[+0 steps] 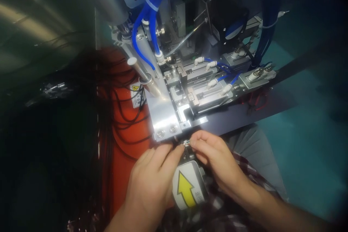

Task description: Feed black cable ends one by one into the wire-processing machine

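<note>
Both my hands meet just below the front edge of a metal machine plate. My left hand reaches up from the lower middle, thumb and fingers pinched together at a tiny shiny metal part. From the right, my right hand pinches the same small part with its fingertips. The part is too small to name. Under my hands lies a white label with a yellow arrow pointing up toward the machine.
The machine carries blue air hoses, white fittings, small cylinders and a steel rod. An orange body with black cables and a warning sticker stands left. Teal floor lies right.
</note>
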Tool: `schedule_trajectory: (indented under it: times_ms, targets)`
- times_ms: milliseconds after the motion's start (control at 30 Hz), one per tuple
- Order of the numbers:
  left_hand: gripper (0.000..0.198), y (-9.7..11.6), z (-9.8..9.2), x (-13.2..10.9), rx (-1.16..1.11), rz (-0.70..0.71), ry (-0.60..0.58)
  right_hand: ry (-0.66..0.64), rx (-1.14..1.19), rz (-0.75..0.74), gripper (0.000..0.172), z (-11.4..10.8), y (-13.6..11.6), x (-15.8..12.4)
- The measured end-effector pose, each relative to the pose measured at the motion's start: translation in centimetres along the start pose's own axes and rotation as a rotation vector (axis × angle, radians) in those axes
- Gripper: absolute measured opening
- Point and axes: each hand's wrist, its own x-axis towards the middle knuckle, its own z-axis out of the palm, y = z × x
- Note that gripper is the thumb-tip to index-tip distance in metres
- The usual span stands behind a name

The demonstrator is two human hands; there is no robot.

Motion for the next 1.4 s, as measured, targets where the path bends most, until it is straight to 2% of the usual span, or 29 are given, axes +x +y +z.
schedule_trajectory:
  times_ms: [133,267,400,633,833,1000,1100,1267,1400]
  targets:
    - [0.033,0.3,-0.1,0.6,-0.018,-0.007,0.034,-0.027,-0.108,-0.060,0.027,0.0,-0.5,-0.2]
    - [0.029,0.6,-0.2,0.9,-0.046,-0.035,0.077,0.043,-0.256,-0.122,0.028,0.3,-0.9,-0.3]
    - [0.030,0.5,-0.2,0.5,-0.111,-0.060,0.062,0.024,-0.377,-0.160,0.027,0.4,-0.9,-0.3]
    - [0.034,0.5,-0.1,0.0,-0.163,-0.097,-0.008,0.028,-0.458,-0.242,0.027,0.2,0.0,-0.4]
    - [0.030,0.5,-0.1,0.7,-0.226,-0.077,0.100,0.061,-0.581,-0.353,0.021,0.3,0.0,-0.4]
    - [0.027,0.2,0.0,0.9,-0.277,-0.056,0.153,0.060,-0.641,-0.378,0.020,0.3,0.0,-0.5]
    - [0.029,0.5,-0.2,1.0,-0.197,-0.050,0.102,0.064,-0.627,-0.358,0.020,0.2,-0.2,-0.6]
    - [0.023,1.7,-0.7,1.0,0.180,-0.088,-0.051,0.005,-0.506,-0.174,0.023,0.3,-0.9,-0.3]
    - [0.029,1.7,-0.8,0.9,0.140,-0.139,-0.097,0.008,-0.459,-0.170,0.024,0.3,-0.8,0.0]
